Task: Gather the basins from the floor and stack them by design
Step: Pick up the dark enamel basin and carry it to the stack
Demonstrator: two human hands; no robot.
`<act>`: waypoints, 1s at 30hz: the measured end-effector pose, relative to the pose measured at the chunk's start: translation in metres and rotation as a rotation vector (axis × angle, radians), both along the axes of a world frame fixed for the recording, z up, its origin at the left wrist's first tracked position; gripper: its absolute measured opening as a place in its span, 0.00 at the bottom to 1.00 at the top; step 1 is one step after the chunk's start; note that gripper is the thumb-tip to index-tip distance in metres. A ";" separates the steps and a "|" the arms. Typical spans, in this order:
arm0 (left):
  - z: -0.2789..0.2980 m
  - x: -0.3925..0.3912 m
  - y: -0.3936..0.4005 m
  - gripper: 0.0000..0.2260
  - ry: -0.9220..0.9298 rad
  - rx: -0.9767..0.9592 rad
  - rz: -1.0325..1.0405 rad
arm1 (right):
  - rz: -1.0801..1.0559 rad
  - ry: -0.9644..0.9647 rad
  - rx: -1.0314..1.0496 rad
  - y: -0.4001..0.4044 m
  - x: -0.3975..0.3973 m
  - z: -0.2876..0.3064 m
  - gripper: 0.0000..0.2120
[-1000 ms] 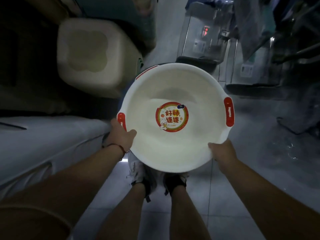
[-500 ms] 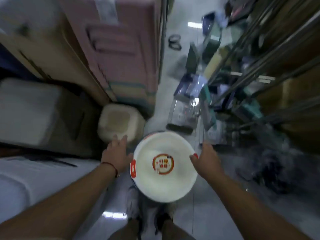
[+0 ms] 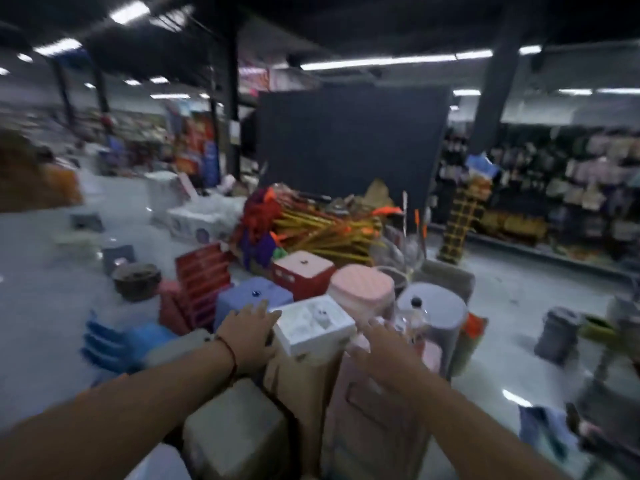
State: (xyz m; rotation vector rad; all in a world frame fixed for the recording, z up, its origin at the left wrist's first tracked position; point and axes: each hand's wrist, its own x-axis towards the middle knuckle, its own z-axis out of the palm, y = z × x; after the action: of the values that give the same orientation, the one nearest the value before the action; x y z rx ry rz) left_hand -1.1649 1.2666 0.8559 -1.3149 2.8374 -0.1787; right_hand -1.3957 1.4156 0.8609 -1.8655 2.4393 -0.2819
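Observation:
The white basin with red handles is out of view. My left hand [image 3: 247, 336] reaches forward with straight fingers and holds nothing; it hovers by the edge of a white square box [image 3: 313, 322] and in front of a blue stool [image 3: 254, 296]. My right hand [image 3: 384, 348] is also stretched forward with spread fingers, empty and blurred, just right of the white box. A dark round basin-like tub [image 3: 136, 280] sits on the floor at the left, well beyond my hands.
Stacked plastic goods crowd the space ahead: a red stool [image 3: 303, 271], a pink stool [image 3: 362, 289], a grey round bin [image 3: 431, 306], a beige stool [image 3: 235, 427]. A bundle of yellow sticks [image 3: 329, 230] lies behind. Shop shelves [image 3: 554, 188] line the right; a grey bucket [image 3: 557, 334] stands on the floor.
The view has swung up from the floor to the shop. The white basin that both hands held has left view, and both hands are now empty and stretched forward.

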 end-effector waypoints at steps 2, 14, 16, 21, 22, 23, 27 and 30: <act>0.045 0.039 -0.001 0.34 0.061 -0.086 0.080 | 0.059 -0.002 -0.107 -0.022 0.023 0.045 0.29; 0.149 0.349 0.042 0.33 0.041 -0.120 0.600 | 0.490 0.096 -0.007 -0.126 0.274 0.145 0.29; 0.148 0.395 0.041 0.34 0.049 -0.108 0.662 | 0.541 0.119 -0.002 -0.139 0.323 0.146 0.30; 0.140 0.517 0.029 0.34 0.033 -0.067 0.752 | 0.654 0.136 0.035 -0.174 0.452 0.142 0.32; 0.138 0.543 0.023 0.35 0.019 -0.057 0.779 | 0.668 0.115 0.024 -0.183 0.479 0.142 0.30; 0.139 0.571 0.016 0.35 -0.004 -0.046 0.801 | 0.670 0.091 0.030 -0.194 0.509 0.140 0.30; 0.156 0.641 -0.021 0.35 -0.009 -0.064 0.815 | 0.692 0.059 0.061 -0.227 0.597 0.132 0.29; 0.168 0.669 -0.048 0.35 0.004 -0.078 0.776 | 0.659 0.012 0.094 -0.250 0.644 0.125 0.29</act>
State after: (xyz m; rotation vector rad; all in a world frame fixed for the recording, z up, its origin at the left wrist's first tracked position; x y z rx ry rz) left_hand -0.4955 1.2183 1.0241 -2.2851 2.1162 -0.2644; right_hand -0.7520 1.1655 0.9854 -2.4718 1.6633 -0.1104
